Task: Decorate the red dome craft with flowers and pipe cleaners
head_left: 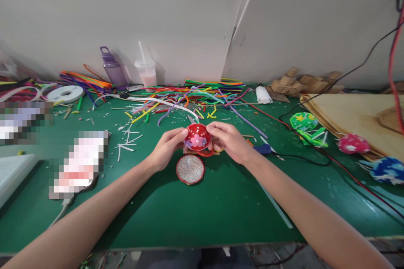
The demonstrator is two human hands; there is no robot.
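Between both hands is a small red dome-shaped craft piece with white dots and a pink flower on its front. My left hand pinches its left edge between thumb and fingers. On the opposite edge, my right hand grips it the same way, with some fingertips hidden behind. A red loop hangs just under the piece. Directly below, on the table, lies a round disc with a red rim and a pale beaded face. Near my right wrist is a blue-handled tool with a black cord.
Colourful pipe cleaners lie heaped along the back of the green table. A purple bottle and a drink cup stand behind. Finished-looking green, pink and blue fuzzy pieces sit at right, beside cardboard and cables.
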